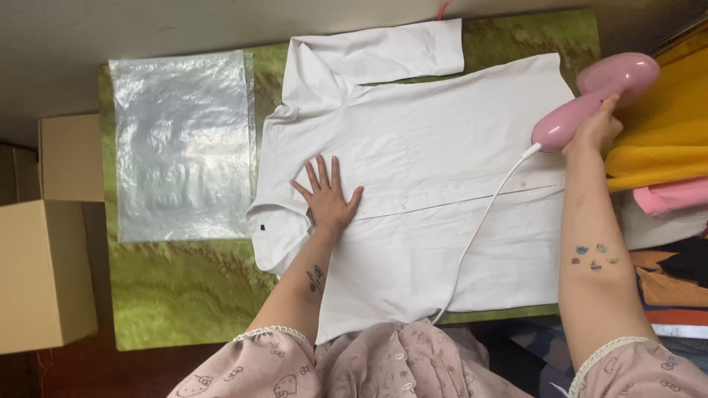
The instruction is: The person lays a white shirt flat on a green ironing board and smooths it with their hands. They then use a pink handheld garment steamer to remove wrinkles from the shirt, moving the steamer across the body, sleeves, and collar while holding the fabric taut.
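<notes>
Right, your left hand (328,197) lies flat w/ fingers spread on the white shirt (435,184), near its collar end, while your right hand (594,127) is wrapped round the handle of the pink handheld steamer (596,92) at the shirt's right edge, over the hem. The shirt is laid out buttoned across the green marbled mat (184,295), one sleeve folded along the far side, w/ a clear plastic bag (184,144) just left of it. Keep that palm pulling the cloth taut, work in slow passes from hem toward collar, and mind the white cord (472,239) trailing over the front so it doesn't drag creases back in.
</notes>
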